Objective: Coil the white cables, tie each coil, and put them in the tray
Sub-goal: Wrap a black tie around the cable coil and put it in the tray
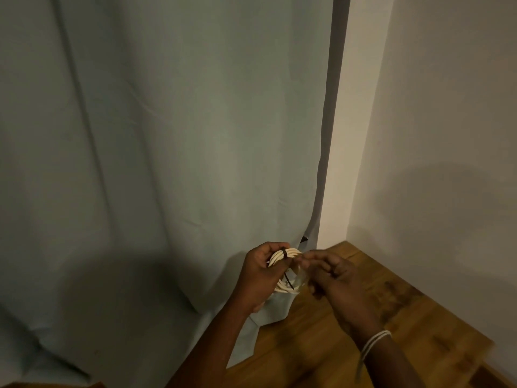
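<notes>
Coil [288, 268] sits gripped in left hand [258, 273]; right hand [333, 278], at 3 o'clock, pinches it; tie [286, 268] crosses coil.

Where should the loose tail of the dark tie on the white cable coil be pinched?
Probably at the free tail of the thin dark tie, from the right: it juts clear below the white cable coil, which the left hand grips. The right hand is nearest.

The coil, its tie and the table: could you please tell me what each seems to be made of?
Coil: cream-white, smooth round strands, so probably plastic-sheathed cable. Tie: a thin dark strip with a stiff free end, perhaps a plastic or wire tie; too small to tell. Table: warm brown with grain and dark patches, seemingly wood, perhaps varnished.
</notes>
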A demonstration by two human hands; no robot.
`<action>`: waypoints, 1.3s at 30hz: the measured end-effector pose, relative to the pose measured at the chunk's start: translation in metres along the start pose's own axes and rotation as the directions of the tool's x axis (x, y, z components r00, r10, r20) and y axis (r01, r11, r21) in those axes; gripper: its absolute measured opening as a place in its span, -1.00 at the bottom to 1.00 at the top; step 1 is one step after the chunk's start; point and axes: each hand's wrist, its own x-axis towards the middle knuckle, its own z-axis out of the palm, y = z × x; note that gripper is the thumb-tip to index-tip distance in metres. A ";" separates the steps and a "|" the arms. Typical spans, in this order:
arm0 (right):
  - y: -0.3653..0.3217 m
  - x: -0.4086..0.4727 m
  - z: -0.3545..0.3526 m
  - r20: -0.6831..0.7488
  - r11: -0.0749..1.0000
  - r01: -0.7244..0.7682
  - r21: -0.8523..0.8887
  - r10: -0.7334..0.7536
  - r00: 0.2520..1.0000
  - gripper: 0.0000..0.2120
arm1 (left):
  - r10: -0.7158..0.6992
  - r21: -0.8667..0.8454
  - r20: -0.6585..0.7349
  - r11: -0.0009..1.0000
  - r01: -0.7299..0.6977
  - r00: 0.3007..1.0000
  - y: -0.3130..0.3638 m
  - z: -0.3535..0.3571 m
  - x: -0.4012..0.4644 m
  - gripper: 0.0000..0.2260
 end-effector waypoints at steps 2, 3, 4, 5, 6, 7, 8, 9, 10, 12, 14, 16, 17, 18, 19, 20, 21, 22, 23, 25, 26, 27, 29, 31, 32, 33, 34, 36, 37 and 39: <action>-0.001 0.013 -0.011 -0.110 0.997 -0.031 0.071 0.039 0.993 -0.81 | 0.033 0.037 0.049 0.999 -0.035 0.998 0.003 -0.002 -0.002 -0.78; -0.001 0.021 -0.015 -0.134 0.996 -0.056 0.068 0.064 0.989 -0.79 | 0.046 0.059 0.074 0.997 -0.051 0.996 0.004 -0.001 -0.002 -0.78; 0.000 0.029 -0.017 -0.115 0.995 -0.088 0.047 0.093 0.989 -0.80 | 0.060 0.082 0.100 0.994 -0.068 0.993 0.006 -0.001 -0.003 -0.78; 0.002 0.035 -0.019 -0.054 0.993 -0.120 0.024 0.121 0.991 -0.81 | 0.076 0.102 0.129 0.991 -0.089 0.989 0.007 0.001 -0.004 -0.79; 0.005 0.039 -0.020 0.032 0.990 -0.144 0.010 0.143 0.989 -0.81 | 0.097 0.122 0.157 0.986 -0.117 0.983 0.008 0.001 -0.004 -0.79; 0.006 0.041 -0.021 0.123 0.986 -0.166 0.011 0.164 0.979 -0.81 | 0.127 0.149 0.173 0.977 -0.153 0.977 0.008 0.001 -0.005 -0.80; 0.007 0.042 -0.022 0.209 0.980 -0.197 0.028 0.187 0.960 -0.79 | 0.159 0.174 0.184 0.966 -0.192 0.970 0.009 0.000 -0.006 -0.80; 0.008 0.042 -0.024 0.290 0.970 -0.237 0.052 0.213 0.933 -0.78 | 0.187 0.191 0.195 0.956 -0.224 0.963 0.009 -0.001 -0.006 -0.79; 0.009 0.042 -0.026 0.369 0.957 -0.283 0.067 0.240 0.898 -0.77 | 0.200 0.197 0.206 0.950 -0.241 0.958 0.009 -0.003 -0.007 -0.79; 0.013 0.042 -0.028 0.474 0.938 -0.342 0.063 0.273 0.837 -0.78 | 0.207 0.205 0.233 0.945 -0.256 0.950 0.007 -0.004 -0.009 -0.78; 0.017 0.045 -0.028 0.498 0.938 -0.343 0.048 0.275 0.822 -0.80 | 0.219 0.221 0.228 0.937 -0.269 0.949 0.004 -0.003 -0.009 -0.77; 0.019 0.047 -0.027 0.517 0.937 -0.346 0.053 0.270 0.812 -0.80 | 0.219 0.235 0.212 0.934 -0.268 0.952 0.003 -0.002 -0.009 -0.76; 0.019 0.047 -0.027 0.530 0.936 -0.345 0.063 0.261 0.807 -0.79 | 0.219 0.235 0.208 0.935 -0.266 0.953 0.003 -0.002 -0.008 -0.76; 0.020 0.048 -0.026 0.533 0.937 -0.341 0.076 0.250 0.808 -0.78 | 0.219 0.228 0.211 0.937 -0.265 0.953 0.004 -0.002 -0.008 -0.76; 0.020 0.049 -0.026 0.521 0.939 -0.331 0.087 0.241 0.819 -0.77 | 0.222 0.222 0.216 0.937 -0.269 0.951 0.004 -0.003 -0.008 -0.76; 0.021 0.051 -0.025 0.500 0.942 -0.322 0.097 0.233 0.834 -0.75 | 0.222 0.218 0.225 0.937 -0.271 0.949 0.005 -0.003 -0.008 -0.77; 0.022 0.053 -0.024 0.481 0.944 -0.313 0.108 0.225 0.847 -0.72 | 0.216 0.215 0.239 0.939 -0.269 0.947 0.005 -0.004 -0.008 -0.78; 0.022 0.054 -0.024 0.472 0.943 -0.309 0.124 0.219 0.854 -0.69 | 0.203 0.207 0.257 0.943 -0.259 0.945 0.005 -0.005 -0.008 -0.78; 0.022 0.055 -0.024 0.470 0.938 -0.315 0.147 0.214 0.856 -0.68 | 0.190 0.199 0.272 0.948 -0.248 0.943 0.005 -0.004 -0.009 -0.79; 0.021 0.054 -0.026 0.488 0.913 -0.347 0.214 0.208 0.848 -0.72 | 0.183 0.198 0.285 0.949 -0.245 0.941 0.003 -0.003 -0.010 -0.79; 0.020 0.053 -0.027 0.490 0.902 -0.361 0.237 0.210 0.846 -0.74 | 0.187 0.203 0.284 0.947 -0.249 0.940 0.002 -0.003 -0.010 -0.79; 0.019 0.053 -0.027 0.479 0.899 -0.361 0.249 0.209 0.852 -0.76 | 0.188 0.210 0.282 0.945 -0.251 0.941 0.000 -0.002 -0.009 -0.80; 0.019 0.054 -0.027 0.433 0.912 -0.328 0.246 0.199 0.879 -0.79 | 0.178 0.229 0.287 0.941 -0.248 0.941 -0.003 -0.003 -0.006 -0.82; 0.019 0.056 -0.025 0.376 0.937 -0.277 0.215 0.182 0.908 -0.81 | 0.153 0.265 0.304 0.934 -0.238 0.940 -0.007 -0.003 -0.004 -0.82; 0.019 0.057 -0.023 0.342 0.953 -0.239 0.189 0.164 0.925 -0.81 | 0.141 0.285 0.309 0.930 -0.233 0.941 -0.009 -0.003 -0.003 -0.82; 0.019 0.057 -0.022 0.298 0.969 -0.190 0.160 0.136 0.945 -0.80 | 0.129 0.305 0.309 0.925 -0.227 0.942 -0.011 -0.003 -0.002 -0.82; 0.018 0.057 -0.020 0.251 0.981 -0.139 0.136 0.101 0.963 -0.78 | 0.115 0.318 0.309 0.923 -0.216 0.944 -0.013 -0.002 -0.001 -0.82; 0.016 0.054 -0.016 0.177 0.994 -0.034 0.100 0.016 0.984 -0.74 | 0.083 0.314 0.308 0.931 -0.184 0.948 -0.016 -0.001 -0.001 -0.82; 0.015 0.053 -0.016 0.151 0.997 0.029 0.069 -0.039 0.988 -0.76 | 0.070 0.306 0.305 0.937 -0.167 0.950 -0.017 -0.001 -0.002 -0.83; 0.015 0.052 -0.015 0.124 0.987 0.158 -0.032 -0.153 0.980 -0.84 | 0.053 0.296 0.296 0.944 -0.144 0.954 -0.016 0.000 -0.001 -0.83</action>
